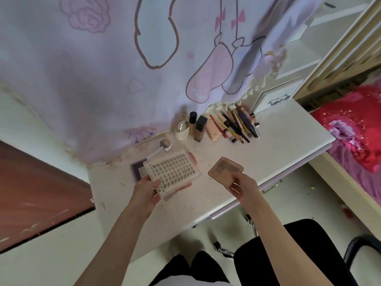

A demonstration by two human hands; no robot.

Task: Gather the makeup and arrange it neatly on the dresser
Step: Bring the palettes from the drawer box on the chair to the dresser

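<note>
Partly done: bottles and a row of pencils and brushes (239, 125) lie grouped at the white tabletop (288, 141) rear. Left hand (147, 191) grips a clear flat lash tray (174, 174); right hand (243, 187) pinches a tan square four-pan palette (225, 170). Both remain unplaced.

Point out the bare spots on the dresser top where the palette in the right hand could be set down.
The widest bare patch on the dresser top runs from the palette in the right hand to the right edge, in front of the row of pencils and brushes. The back strip is crowded with them and the foundation bottles. The left is taken by the lash tray held by the left hand.
</note>
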